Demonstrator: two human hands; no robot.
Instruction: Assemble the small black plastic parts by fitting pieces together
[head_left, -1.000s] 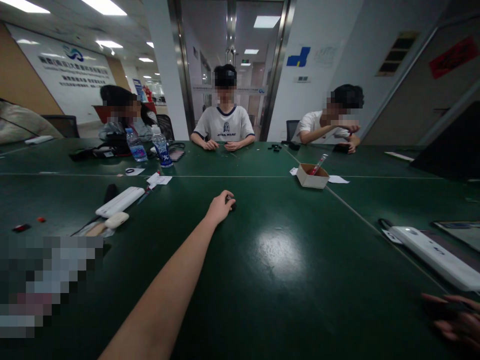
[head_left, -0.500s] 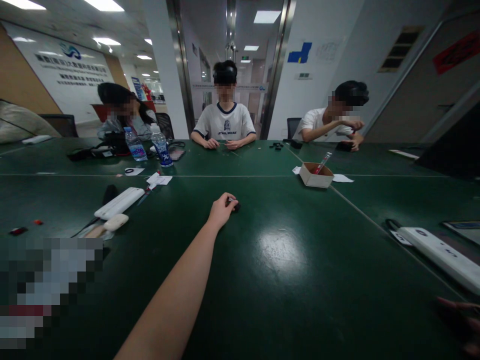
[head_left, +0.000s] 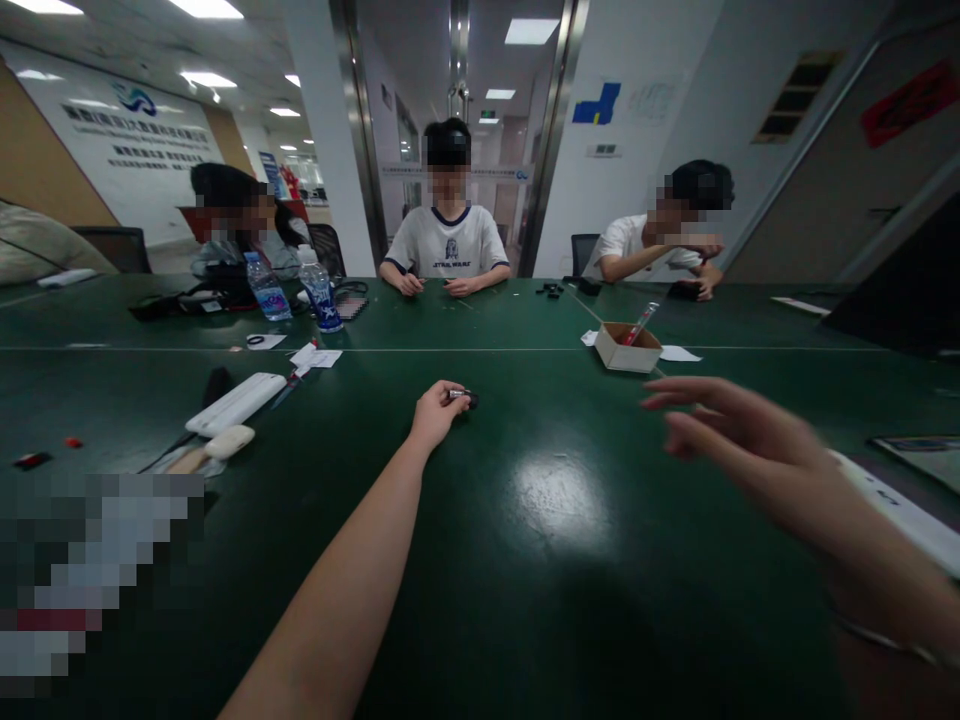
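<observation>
My left hand (head_left: 435,415) is stretched forward over the green table (head_left: 525,620), its fingers closed on a small black object (head_left: 471,400) with a light metallic-looking part. The thing is too small to name, and the fingers cover some of it. My right hand (head_left: 739,445) hangs above the table to the right, a little blurred. Its fingers point left, apart from the thumb, and I see nothing between them. A thin bracelet (head_left: 892,640) circles that wrist.
Beyond my right hand stands a small open box (head_left: 628,352) holding a clear, red-marked tube. White power strips lie at left (head_left: 236,404) and right (head_left: 900,510). Two bottles (head_left: 322,292) stand farther back. Several people sit opposite, including one person (head_left: 448,240) facing me.
My right hand has come in from the lower right edge, moving up and leftward over the table. My left hand stays nearly in place with the small black object.
</observation>
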